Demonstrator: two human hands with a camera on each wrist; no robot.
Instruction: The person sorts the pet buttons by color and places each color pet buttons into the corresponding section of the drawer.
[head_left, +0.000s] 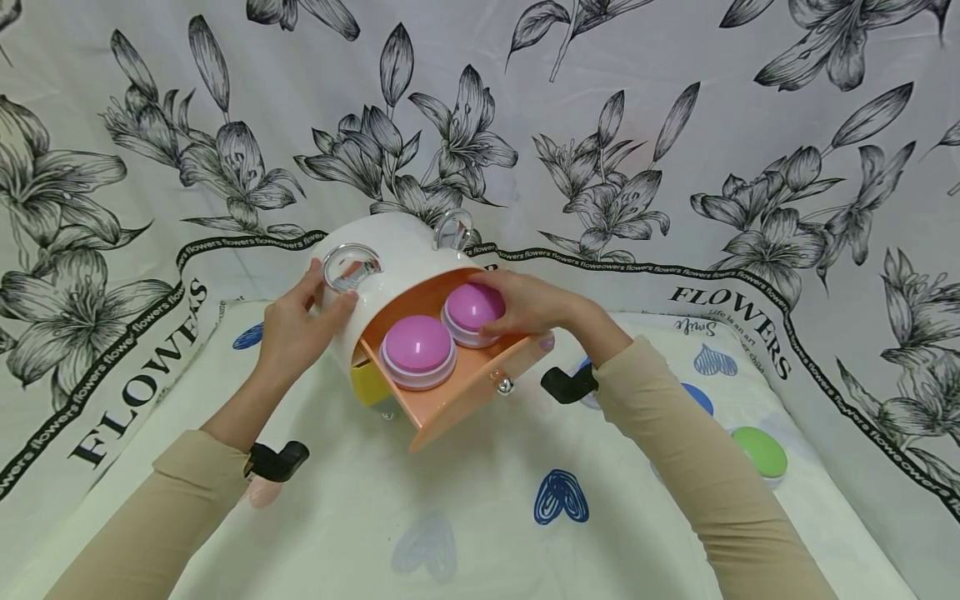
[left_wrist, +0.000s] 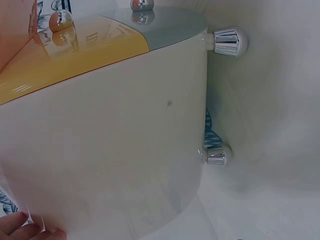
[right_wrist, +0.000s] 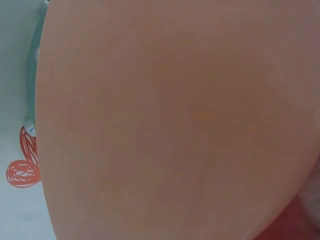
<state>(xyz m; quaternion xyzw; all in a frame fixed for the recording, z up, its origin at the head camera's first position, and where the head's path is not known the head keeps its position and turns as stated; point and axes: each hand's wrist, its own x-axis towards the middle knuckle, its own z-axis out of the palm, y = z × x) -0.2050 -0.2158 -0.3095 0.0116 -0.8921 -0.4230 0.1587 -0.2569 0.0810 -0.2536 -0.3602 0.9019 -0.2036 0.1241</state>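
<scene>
Your two hands are apart from each other, one at either side of the white cabinet (head_left: 408, 237), which sits just toward 9 o'clock from the centre of the head view. Your left hand (head_left: 300, 325) grips the cabinet's shell at its 9 o'clock side, with the thumb by the silver ring (head_left: 333, 267) at 10 o'clock; a second clear ring (head_left: 453, 232) stands at 1 o'clock. Your right hand (head_left: 525, 302) is curled round the right pink container (head_left: 472, 304), thumb against its pale rim. The left pink container (head_left: 417, 343) lies at its 8 o'clock, and both are inside the orange drawer (head_left: 453, 410), pulled out toward 5 o'clock with a silver knob (head_left: 505, 386) on its front. A yellow drawer (head_left: 367, 383) shows below at the cabinet's 7 o'clock. Your left wrist view shows an upper foot (left_wrist: 230, 41) and a lower foot (left_wrist: 218, 155) jutting toward 3 o'clock; you cannot tell whether every foot touches the heart-printed cloth (head_left: 300, 533). Well away at 4 o'clock lies a green container (head_left: 760, 450), and a flower-printed curtain (head_left: 637, 50) spans 12 o'clock.
</scene>
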